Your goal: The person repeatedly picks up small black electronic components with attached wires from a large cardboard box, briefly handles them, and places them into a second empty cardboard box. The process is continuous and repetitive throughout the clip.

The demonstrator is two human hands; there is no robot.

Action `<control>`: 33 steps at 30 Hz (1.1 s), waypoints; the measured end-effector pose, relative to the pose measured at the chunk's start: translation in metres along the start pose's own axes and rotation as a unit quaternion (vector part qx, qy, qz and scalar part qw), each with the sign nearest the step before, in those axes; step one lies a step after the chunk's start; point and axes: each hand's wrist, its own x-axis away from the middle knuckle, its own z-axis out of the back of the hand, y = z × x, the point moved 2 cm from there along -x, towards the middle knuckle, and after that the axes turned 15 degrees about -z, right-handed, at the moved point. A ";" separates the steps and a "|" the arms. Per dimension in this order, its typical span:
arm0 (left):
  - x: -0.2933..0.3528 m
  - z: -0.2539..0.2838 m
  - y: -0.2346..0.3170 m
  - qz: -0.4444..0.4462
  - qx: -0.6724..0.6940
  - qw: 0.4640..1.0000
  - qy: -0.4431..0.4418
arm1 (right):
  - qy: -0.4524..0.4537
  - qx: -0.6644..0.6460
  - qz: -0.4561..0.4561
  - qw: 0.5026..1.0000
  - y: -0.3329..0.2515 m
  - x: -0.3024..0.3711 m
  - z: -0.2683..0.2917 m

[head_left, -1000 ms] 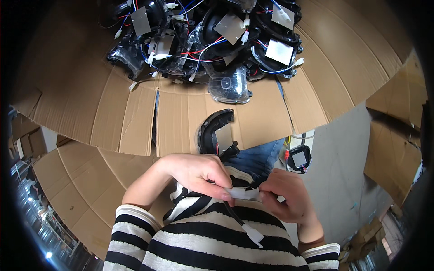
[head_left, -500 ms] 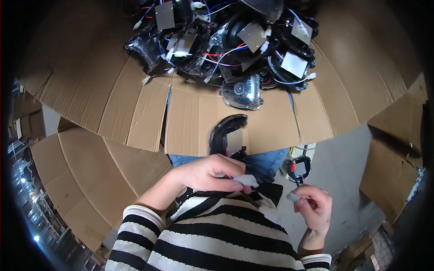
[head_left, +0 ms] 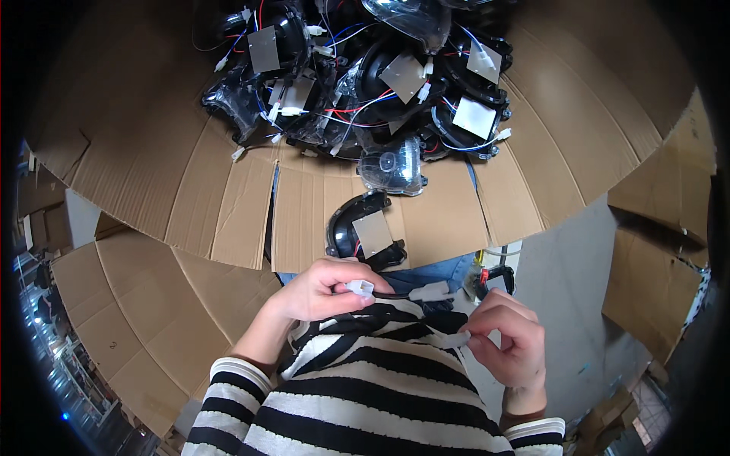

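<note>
Close to my body, my left hand (head_left: 323, 292) is closed, pinching a white plastic wire connector (head_left: 360, 288) between thumb and fingers. From beside it a dark cable runs rightward to a second, larger white connector (head_left: 431, 292), which hangs between my hands. My right hand (head_left: 511, 334) is also closed, its thumb and fingertips on a small whitish connector (head_left: 456, 340). Just beyond my left hand, a curved black lamp housing (head_left: 342, 228) with a grey square plate (head_left: 372, 232) lies at the cardboard's near edge. Its wires lead toward my left hand, whose fingers hide their ends.
A heap of black lamp units (head_left: 365, 83) with clear lenses, grey plates and loose wires covers the far cardboard (head_left: 228, 205). One clear-lensed lamp (head_left: 391, 167) lies at the heap's near side. Beyond my right hand is another black device (head_left: 498, 280) with red parts. Cardboard boxes (head_left: 654, 281) stand right.
My right hand has moved left, nearer my left hand. My left hand has shifted slightly left, and the connector in it now shows its open end. The lamp housing appears farther left and turned.
</note>
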 end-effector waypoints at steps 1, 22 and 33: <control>0.001 -0.001 0.001 0.027 0.038 0.999 0.024 | -0.002 -0.001 0.003 1.000 -0.001 -0.002 0.001; 0.007 0.011 0.001 0.009 0.064 0.998 0.009 | -0.014 0.010 -0.027 0.999 -0.001 -0.015 0.001; -0.003 0.008 0.012 -0.043 -0.076 0.992 -0.086 | -0.020 0.112 -0.035 0.993 0.005 -0.012 0.000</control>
